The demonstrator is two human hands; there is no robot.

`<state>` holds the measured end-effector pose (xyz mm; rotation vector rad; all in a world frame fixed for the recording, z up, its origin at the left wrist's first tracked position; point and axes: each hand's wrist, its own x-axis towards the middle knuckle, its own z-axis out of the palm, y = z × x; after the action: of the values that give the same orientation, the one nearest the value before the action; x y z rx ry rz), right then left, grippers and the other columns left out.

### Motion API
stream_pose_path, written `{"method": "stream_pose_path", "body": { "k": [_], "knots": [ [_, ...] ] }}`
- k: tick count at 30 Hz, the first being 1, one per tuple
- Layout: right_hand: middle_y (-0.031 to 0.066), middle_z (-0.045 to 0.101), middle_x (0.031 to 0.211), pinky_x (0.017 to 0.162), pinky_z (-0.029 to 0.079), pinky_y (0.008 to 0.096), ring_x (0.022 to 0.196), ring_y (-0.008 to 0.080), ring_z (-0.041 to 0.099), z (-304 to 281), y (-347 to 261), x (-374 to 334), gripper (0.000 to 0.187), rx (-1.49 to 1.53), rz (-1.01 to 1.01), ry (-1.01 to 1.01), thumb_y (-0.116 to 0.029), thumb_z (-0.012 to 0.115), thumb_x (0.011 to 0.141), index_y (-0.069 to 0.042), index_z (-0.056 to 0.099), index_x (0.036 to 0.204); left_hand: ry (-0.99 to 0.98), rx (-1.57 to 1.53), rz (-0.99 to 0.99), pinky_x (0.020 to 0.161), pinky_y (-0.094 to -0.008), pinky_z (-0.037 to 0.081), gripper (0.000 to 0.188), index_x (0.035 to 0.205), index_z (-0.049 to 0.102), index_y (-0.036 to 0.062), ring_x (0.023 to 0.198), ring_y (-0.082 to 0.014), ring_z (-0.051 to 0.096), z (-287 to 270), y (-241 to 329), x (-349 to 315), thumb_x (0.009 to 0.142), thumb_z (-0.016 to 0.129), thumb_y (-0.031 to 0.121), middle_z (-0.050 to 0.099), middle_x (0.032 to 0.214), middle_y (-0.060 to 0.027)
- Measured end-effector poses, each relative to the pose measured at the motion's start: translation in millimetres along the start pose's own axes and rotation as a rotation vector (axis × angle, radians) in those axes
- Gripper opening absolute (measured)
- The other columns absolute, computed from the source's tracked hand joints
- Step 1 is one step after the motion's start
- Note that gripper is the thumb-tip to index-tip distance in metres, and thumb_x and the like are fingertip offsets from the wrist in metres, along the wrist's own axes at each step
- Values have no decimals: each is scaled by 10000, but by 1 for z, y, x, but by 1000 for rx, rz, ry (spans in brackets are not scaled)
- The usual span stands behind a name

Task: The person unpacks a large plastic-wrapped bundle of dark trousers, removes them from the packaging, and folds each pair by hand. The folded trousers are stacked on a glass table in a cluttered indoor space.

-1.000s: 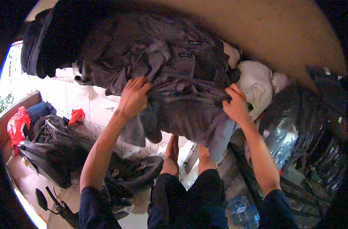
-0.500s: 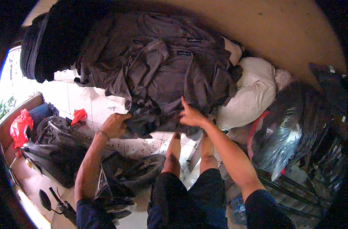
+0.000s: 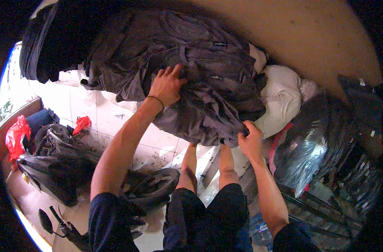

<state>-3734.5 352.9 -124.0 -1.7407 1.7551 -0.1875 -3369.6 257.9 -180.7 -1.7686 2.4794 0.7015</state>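
A dark grey garment, apparently a shirt with a small neck label, lies loosely bunched over a pile of similar dark garments. My left hand rests on its upper left part, fingers stretched out over the cloth. At the near right corner, my right hand pinches the garment's edge between thumb and fingers. The near hem hangs over the front of the pile, above my shins. Folds hide the garment's full shape.
White stuffed sacks lie right of the pile, beside a clear plastic bag of dark contents. On the left are a parked motorbike and red plastic bags. A plastic bottle stands near my right leg.
My left hand has moved from the garment's near left corner up and right onto its middle. My right hand has shifted right and now grips the edge. The near left cloth has folded inward.
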Motion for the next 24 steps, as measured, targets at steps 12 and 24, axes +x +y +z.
{"method": "stream_pose_path", "body": {
  "k": [12,24],
  "knots": [
    [135,610,1158,922,517,444,1070,373,612,16,-36,24,285,109,-151,126,-16,674,747,-29,664,1032,450,51,-602,1210,-590,156,336,938,736,106,1527,-399,234,12,41,-175,623,647,30,400,1561,-145],
    [216,703,977,800,555,532,894,453,671,0,-82,4,359,28,-292,-519,-120,655,776,-43,665,1127,589,2,-853,1134,-566,329,343,1057,718,65,1444,-393,388,33,103,-274,721,651,59,460,1532,-160]
  ]
}}
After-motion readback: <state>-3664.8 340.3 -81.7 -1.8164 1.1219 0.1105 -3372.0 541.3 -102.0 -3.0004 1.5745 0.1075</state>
